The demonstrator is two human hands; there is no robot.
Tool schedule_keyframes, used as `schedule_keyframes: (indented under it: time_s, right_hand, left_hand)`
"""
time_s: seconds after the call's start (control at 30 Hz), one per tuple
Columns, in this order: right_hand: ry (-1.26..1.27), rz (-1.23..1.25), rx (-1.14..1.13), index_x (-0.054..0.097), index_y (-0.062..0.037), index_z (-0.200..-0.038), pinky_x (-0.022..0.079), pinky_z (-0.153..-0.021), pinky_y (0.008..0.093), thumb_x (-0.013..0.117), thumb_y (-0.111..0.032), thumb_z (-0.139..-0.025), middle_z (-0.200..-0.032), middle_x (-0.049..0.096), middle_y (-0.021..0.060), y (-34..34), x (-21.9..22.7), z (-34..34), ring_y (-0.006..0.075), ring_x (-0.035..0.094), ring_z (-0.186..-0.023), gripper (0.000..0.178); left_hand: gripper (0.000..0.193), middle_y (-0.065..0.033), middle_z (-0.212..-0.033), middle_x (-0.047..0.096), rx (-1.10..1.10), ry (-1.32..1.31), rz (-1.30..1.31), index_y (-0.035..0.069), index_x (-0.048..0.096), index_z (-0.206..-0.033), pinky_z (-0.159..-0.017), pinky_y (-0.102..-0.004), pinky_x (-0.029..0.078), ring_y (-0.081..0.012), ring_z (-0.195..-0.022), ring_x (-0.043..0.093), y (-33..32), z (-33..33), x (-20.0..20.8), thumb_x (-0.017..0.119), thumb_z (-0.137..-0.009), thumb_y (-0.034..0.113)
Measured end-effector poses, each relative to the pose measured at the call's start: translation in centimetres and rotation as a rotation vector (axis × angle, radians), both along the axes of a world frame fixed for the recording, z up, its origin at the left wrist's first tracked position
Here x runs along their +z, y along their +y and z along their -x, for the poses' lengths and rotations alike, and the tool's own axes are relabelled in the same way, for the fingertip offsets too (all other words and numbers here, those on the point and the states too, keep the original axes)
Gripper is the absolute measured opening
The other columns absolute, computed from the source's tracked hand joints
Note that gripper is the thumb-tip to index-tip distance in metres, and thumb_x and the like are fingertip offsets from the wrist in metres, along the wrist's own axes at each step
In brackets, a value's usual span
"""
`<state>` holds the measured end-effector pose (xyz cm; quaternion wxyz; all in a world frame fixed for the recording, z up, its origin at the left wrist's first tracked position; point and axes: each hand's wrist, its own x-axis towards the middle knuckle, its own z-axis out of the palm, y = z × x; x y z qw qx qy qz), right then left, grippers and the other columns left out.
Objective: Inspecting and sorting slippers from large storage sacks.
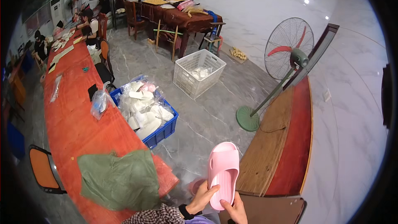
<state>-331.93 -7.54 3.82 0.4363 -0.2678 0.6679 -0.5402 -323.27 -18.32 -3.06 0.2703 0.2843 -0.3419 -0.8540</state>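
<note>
A pink slide slipper is held up in front of me, its strap end pointing away and its ribbed footbed facing up. My left hand grips its near left edge, with the thumb on the footbed. On the near right side, my right hand is closed around the heel end, thumb pressed on top. Below and left of the slipper shows another pink item, partly hidden by my left hand; I cannot make out its kind.
A long red table runs along the left, bearing a green cloth. Beside it stand a blue crate of bagged white pieces and a grey basket. A standing fan is at right. Several people sit at the far end.
</note>
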Motion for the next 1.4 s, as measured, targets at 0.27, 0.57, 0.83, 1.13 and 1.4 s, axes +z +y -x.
schedule_keyframes:
  time_s: [0.27, 0.57, 0.83, 1.13, 1.4]
  right_hand:
    - [0.156, -0.103, 0.381, 0.052, 0.0025, -0.116, 0.045, -0.075, 0.0240, 0.061, -0.021, -0.090, -0.098, 0.061, 0.0056, -17.6, -2.0, 17.5, 0.0095, 0.055, -0.085, 0.037]
    - [0.087, -0.069, 0.787, 0.054, 0.0010, -0.112, 0.044, -0.074, 0.0247, 0.065, -0.019, -0.086, -0.092, 0.059, 0.0042, -41.3, -0.8, 27.4, 0.0100, 0.054, -0.082, 0.035]
    - [-0.006, 0.176, 0.818, 0.047, 0.0008, -0.124, 0.045, -0.075, 0.0252, 0.055, -0.013, -0.090, -0.101, 0.059, 0.0050, -62.7, 0.3, 28.8, 0.0110, 0.053, -0.089, 0.038]
    - [0.056, 0.099, 0.892, 0.043, 0.0000, -0.132, 0.046, -0.071, 0.0235, 0.059, -0.022, -0.091, -0.106, 0.057, 0.0059, -88.9, 6.2, 27.5, 0.0094, 0.053, -0.089, 0.049]
    - [-0.229, 0.476, 0.989, 0.044, 0.0026, -0.131, 0.043, -0.084, 0.0242, 0.052, -0.020, -0.095, -0.116, 0.055, 0.0066, -113.7, 3.5, 20.4, 0.0127, 0.051, -0.102, 0.043]
  left_hand:
    - [0.031, -0.0068, -0.104, 0.060, 0.345, 0.069, -0.012, -0.004, 0.051, -0.115, -0.080, -0.0251, 0.045, -0.0101, -0.093, 0.055, -13.0, 12.8, -2.6, 0.057, -0.090, 0.014]
    - [0.034, -0.0086, -0.105, 0.060, 0.745, -0.095, -0.069, -0.005, 0.053, -0.113, -0.083, -0.0268, 0.045, -0.0130, -0.094, 0.056, -30.4, 20.6, -0.4, 0.059, -0.086, 0.013]
    - [0.028, -0.0058, -0.096, 0.062, 1.064, 0.040, -0.007, -0.002, 0.056, -0.110, -0.077, -0.0288, 0.047, -0.0143, -0.086, 0.058, -51.3, 24.5, -2.5, 0.058, -0.087, 0.014]
    - [0.029, -0.0023, -0.093, 0.060, 1.067, 0.120, 0.132, -0.004, 0.056, -0.109, -0.065, -0.0240, 0.046, -0.0093, -0.079, 0.056, -76.7, 22.0, 9.0, 0.060, -0.088, 0.016]
    - [0.032, -0.0096, -0.101, 0.063, 1.162, 0.131, 0.217, -0.005, 0.053, -0.113, -0.077, -0.0265, 0.048, -0.0141, -0.088, 0.060, -99.0, 15.6, 9.8, 0.057, -0.091, 0.018]
